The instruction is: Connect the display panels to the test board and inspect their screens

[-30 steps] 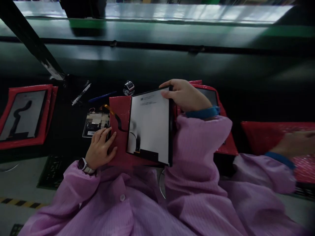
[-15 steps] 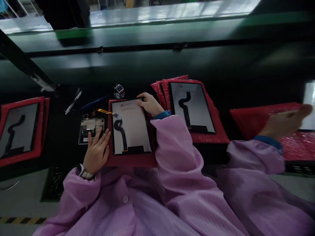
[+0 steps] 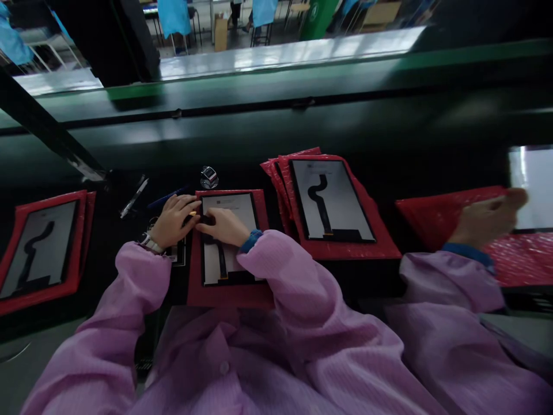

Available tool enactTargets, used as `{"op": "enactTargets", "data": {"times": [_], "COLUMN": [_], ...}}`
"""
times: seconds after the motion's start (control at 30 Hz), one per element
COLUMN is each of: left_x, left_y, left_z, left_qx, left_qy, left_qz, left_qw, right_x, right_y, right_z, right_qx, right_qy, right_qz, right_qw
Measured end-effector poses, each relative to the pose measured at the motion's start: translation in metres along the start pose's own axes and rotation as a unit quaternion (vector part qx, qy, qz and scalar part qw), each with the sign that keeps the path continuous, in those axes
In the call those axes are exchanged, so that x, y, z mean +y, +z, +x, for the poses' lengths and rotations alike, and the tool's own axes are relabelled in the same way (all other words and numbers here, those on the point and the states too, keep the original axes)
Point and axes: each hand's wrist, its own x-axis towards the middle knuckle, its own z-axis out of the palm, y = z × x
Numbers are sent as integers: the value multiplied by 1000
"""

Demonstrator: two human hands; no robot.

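Note:
A display panel (image 3: 240,203) with a grey-white back lies on a red bubble-wrap sleeve (image 3: 231,297) in front of me. My left hand (image 3: 175,222) is closed at its left edge, with a bit of orange flex cable (image 3: 192,214) showing between the fingers. Meeting it from the right, my right hand (image 3: 227,226) pinches the upper end of the panel's black ribbon cable (image 3: 222,260); its fingertips are partly hidden. Under my left hand and wrist a small circuit board (image 3: 181,253) is mostly covered.
More panels on red sleeves lie at the left (image 3: 41,248) and right (image 3: 334,199). A white pen (image 3: 133,197), a blue pen (image 3: 166,197) and a shiny metal item (image 3: 209,177) sit behind. At far right, a co-worker's hand (image 3: 488,216) holds another panel (image 3: 533,187).
My left hand has moved up from the circuit board to the orange flex cable. My right hand has left the panel's top right corner and come down-left to the cable. The view has tilted up slightly.

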Motion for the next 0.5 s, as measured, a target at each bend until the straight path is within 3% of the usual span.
{"op": "enactTargets", "data": {"times": [0.1, 0.33, 0.4, 0.5], "left_x": [-8, -6, -6, -4], "left_y": [4, -13, -14, -15], "left_z": [0, -13, -13, -13], "left_qx": [-20, 62, 75, 91], "left_qy": [13, 21, 39, 65], "left_qz": [-17, 12, 29, 35], "left_qw": [1000, 998, 996, 993], "right_x": [-8, -22, -23, -20], "right_y": [-3, 0, 2, 5], "right_z": [-5, -18, -17, -11], "right_qx": [-10, 18, 29, -5], "right_qy": [-7, -63, -87, -89], "right_qz": [-16, -160, -131, 34], "right_qw": [1000, 985, 987, 995]}}
